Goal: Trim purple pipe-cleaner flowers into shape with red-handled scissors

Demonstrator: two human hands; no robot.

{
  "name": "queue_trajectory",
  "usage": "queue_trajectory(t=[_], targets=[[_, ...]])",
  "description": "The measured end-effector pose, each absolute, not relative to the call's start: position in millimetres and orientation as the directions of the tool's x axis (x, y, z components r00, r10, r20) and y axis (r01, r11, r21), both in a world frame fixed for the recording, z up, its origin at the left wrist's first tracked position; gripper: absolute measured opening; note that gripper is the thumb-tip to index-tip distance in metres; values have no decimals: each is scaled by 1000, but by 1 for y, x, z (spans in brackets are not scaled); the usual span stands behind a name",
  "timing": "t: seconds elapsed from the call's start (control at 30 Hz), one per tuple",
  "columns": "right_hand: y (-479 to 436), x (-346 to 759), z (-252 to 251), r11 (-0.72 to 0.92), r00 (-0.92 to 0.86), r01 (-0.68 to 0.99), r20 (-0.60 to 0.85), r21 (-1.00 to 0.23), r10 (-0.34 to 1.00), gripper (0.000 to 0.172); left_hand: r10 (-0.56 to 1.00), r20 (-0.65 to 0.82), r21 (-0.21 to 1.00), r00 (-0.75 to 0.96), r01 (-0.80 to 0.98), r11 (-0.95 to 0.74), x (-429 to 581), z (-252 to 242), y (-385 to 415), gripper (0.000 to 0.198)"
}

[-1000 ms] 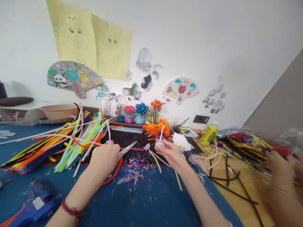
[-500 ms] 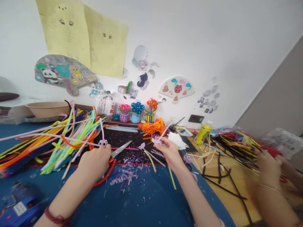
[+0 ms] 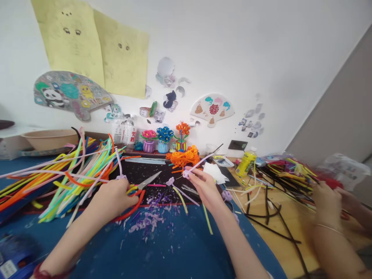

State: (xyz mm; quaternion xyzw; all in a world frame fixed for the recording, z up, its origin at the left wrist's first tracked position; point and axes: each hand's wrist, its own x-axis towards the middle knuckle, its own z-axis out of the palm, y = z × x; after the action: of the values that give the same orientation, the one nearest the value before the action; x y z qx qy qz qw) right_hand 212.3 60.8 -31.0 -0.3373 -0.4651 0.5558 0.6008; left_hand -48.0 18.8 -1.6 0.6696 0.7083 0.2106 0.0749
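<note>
My left hand [image 3: 114,197] is closed at the handles of the scissors [image 3: 149,179], whose red loop shows beneath my fingers. The blades point to the right and away from me. Just behind this hand, partly covered by it, is a looped light-purple pipe cleaner [image 3: 118,162] with its stem upright. My right hand [image 3: 205,186] pinches another light-purple pipe cleaner [image 3: 200,162], looped at the lower end, its straight stem slanting up to the right. Between my hands lies a small purple looped piece [image 3: 170,181] beside a yellow-green strip [image 3: 180,200].
Purple scraps [image 3: 151,219] litter the blue mat [image 3: 180,252]. A pile of coloured pipe cleaners [image 3: 75,182] lies left. Small pots of pipe-cleaner flowers [image 3: 164,139] stand by the wall, with orange flowers [image 3: 183,157] before them. A co-worker's hands [image 3: 327,201] work at the right.
The whole view has shifted slightly. My left hand and the scissors have moved a little right against the mat. My right hand still holds its purple pipe cleaner, whose stem now tilts lower.
</note>
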Motion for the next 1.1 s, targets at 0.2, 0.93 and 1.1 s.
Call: queue_trajectory(t=[0.2,0.93,1.1], targets=[[61,209,-34,278,-2,-215,285,-936,958,38,960,238,739,-149,669,-79,-23,3,26,35],[49,203,-28,483,96,-125,474,-867,875,24,962,236,626,136,736,-258,26,-22,3,36],[47,198,-32,459,67,-151,454,-876,889,27,966,216,664,140,705,-250,28,-26,3,35]])
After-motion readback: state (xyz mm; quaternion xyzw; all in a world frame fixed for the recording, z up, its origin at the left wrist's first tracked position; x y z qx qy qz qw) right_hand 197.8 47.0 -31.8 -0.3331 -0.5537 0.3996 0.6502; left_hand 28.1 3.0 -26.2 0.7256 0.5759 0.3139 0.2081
